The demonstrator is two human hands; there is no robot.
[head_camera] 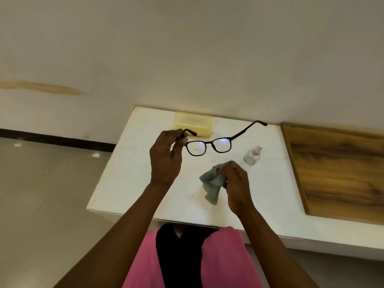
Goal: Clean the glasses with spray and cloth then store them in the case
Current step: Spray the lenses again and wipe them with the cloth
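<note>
Head view: glasses (208,146) held up by one temple arm, cloth (212,183) ready in the other hand.

Left hand (166,156) pinches the bent end of a thin black temple, so the rounded plastic frame hangs just beyond its fingertips — a grip so far out could let it swing or twist once wiping pressure lands. Right hand (235,181) clenches a soft, crumpled grey cloth that droops below its fingers. Just past its knuckles stands a small clear spray bottle (252,155); beyond the left fingers sits a pale yellow, boxy translucent case (193,123) on the smooth white table (128,173).
</note>
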